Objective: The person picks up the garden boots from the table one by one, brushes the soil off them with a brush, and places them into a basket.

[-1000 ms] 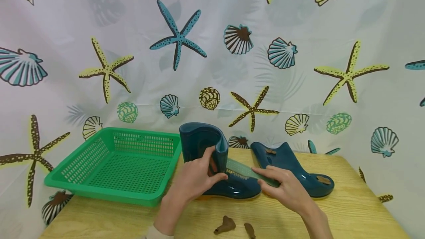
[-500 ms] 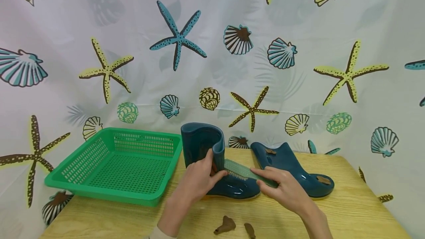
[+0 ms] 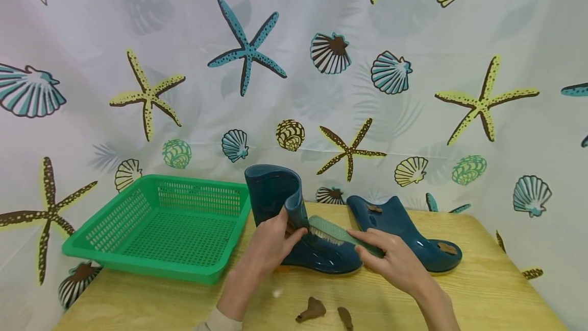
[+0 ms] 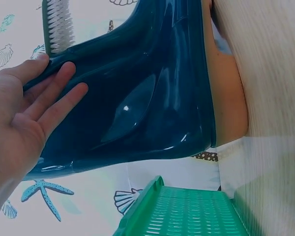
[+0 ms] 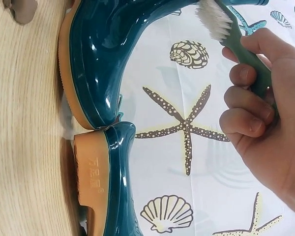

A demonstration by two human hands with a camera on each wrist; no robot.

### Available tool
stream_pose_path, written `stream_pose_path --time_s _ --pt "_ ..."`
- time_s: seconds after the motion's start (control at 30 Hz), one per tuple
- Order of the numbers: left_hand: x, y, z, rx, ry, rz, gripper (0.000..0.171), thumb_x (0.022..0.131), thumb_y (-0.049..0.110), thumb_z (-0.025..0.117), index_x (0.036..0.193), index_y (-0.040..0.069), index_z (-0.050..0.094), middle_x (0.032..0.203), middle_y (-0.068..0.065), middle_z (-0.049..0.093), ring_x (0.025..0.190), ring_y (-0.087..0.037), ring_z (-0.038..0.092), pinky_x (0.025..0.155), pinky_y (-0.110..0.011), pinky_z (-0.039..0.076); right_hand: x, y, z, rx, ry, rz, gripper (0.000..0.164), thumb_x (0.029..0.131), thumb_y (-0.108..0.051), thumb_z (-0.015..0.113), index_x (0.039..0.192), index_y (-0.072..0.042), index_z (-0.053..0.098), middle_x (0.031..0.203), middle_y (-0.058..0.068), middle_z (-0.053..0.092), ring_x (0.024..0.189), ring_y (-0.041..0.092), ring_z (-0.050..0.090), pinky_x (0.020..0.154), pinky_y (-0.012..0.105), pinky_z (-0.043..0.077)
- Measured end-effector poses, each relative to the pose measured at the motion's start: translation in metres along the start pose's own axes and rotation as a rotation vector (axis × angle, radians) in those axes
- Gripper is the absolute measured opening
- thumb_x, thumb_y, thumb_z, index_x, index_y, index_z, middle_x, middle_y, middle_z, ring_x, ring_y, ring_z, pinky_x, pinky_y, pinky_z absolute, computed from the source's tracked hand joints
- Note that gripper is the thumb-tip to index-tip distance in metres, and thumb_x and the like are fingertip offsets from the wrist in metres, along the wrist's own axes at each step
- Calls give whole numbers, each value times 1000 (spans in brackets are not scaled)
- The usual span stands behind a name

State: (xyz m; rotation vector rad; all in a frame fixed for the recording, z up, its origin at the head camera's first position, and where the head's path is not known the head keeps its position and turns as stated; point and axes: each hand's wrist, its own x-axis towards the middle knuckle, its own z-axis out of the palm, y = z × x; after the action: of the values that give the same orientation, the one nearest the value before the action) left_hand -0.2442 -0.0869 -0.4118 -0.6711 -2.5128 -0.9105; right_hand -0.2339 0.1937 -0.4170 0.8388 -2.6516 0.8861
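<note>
Upright boot (image 3: 323, 257) on desk (image 3: 441, 303), beside green basket (image 3: 209, 272); left hand (image 3: 270, 241) fingers pinch its shaft rim; right hand (image 3: 392, 257) fingers grip brush (image 3: 329, 229) by the handle, bristles down over instep; I'd brace the rim firmly, set bristles flat, stroke short toward toe.

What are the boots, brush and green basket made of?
Boots: probably rubber or PVC, glossy with highlights. Brush: likely plastic, smooth and evenly green; its straight white bristles may be nylon. Basket: probably moulded plastic, slightly shiny, with regular slots.
</note>
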Motion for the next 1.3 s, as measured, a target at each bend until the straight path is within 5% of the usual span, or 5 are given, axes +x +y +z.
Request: stream_pose_path --time_s 0.2,0.43,0.7,1.03,1.3 --pt "1 1 1 -96 47 -16 36 95 16 68 124 4 50 95 -10 72 79 -19 72 68 -26 58 0 -4 -2 -37 -1 18 35 102 -29 58 136 -23 63 118 -5 69 94 6 64 72 29 51" --pt "2 0 0 -122 152 -33 34 93 7 69 121 -1 52 94 -15 71 78 -23 72 67 -27 59 0 -4 -3 -48 31 -18 35 100 -27 61 135 -26 64 114 -11 69 91 3 61 73 29 51" --pt "4 0 -2 -47 270 -19 31 91 3 70 119 -2 56 98 -17 72 81 -24 73 69 -34 61 1 -3 -3 -24 6 -42 33 99 -27 63 131 -23 66 111 -9 69 84 -3 55 70 25 48" --pt "3 0 -9 -120 351 -51 43 95 3 65 136 -1 54 96 -13 72 76 -16 66 67 -28 58 1 -2 -2 -20 11 -65 32 98 -24 64 130 -23 67 104 -13 68 77 -3 51 67 22 45" --pt "1 -3 -20 -190 422 -7 38 96 1 62 133 1 57 107 -16 71 91 -26 72 73 -37 62 0 -1 -3 -18 27 -85 33 98 -23 64 131 -24 66 101 -13 67 75 -3 50 65 21 42"
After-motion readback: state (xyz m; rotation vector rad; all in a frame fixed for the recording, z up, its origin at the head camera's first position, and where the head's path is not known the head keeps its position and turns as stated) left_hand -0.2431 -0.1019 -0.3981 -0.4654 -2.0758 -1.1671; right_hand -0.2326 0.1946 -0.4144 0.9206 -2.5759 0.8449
